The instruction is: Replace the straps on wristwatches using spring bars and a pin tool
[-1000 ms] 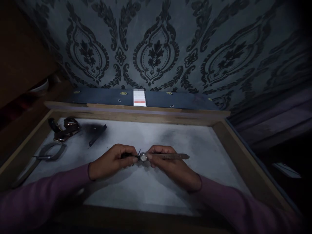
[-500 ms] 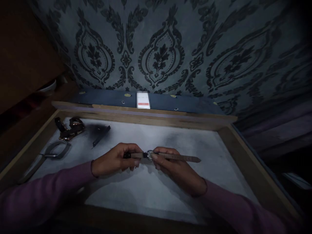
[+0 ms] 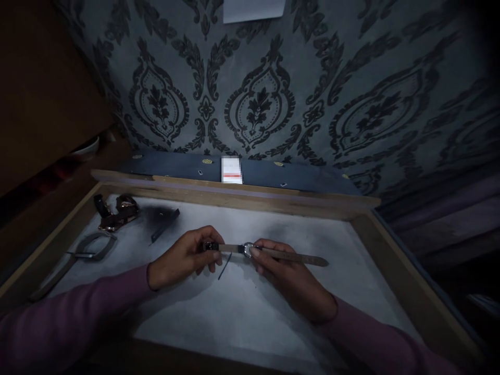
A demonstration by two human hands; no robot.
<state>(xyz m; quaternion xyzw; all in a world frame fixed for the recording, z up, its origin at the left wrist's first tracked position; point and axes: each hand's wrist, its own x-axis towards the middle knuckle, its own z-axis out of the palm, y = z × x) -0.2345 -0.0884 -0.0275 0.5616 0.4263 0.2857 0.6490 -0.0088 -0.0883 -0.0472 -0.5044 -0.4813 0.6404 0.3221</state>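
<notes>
A wristwatch [image 3: 247,250] with its strap laid out straight is held between both hands above the white surface [image 3: 211,317]. My left hand [image 3: 189,255] pinches the buckle end of the strap between thumb and fingers. With thumb and fingers closed at the round metal case, my right hand [image 3: 287,271] grips the other side; the long strap end points out to the right past it. A thin dark stick-like piece [image 3: 224,266] shows just below the left fingertips; whether it lies on the surface or is held cannot be seen.
Several dark watches [image 3: 119,214] lie at the back left inside the wooden frame [image 3: 242,197]. Nearby are a grey strap loop [image 3: 96,245] and a dark flat strip [image 3: 165,226]. A white card [image 3: 232,171] rests on the blue ledge against the patterned wall.
Both hands and the watch have shifted slightly right in view. My left hand sits closer to the buckle, baring more strap, and the thin dark piece below it now shows. The view has tilted up.
</notes>
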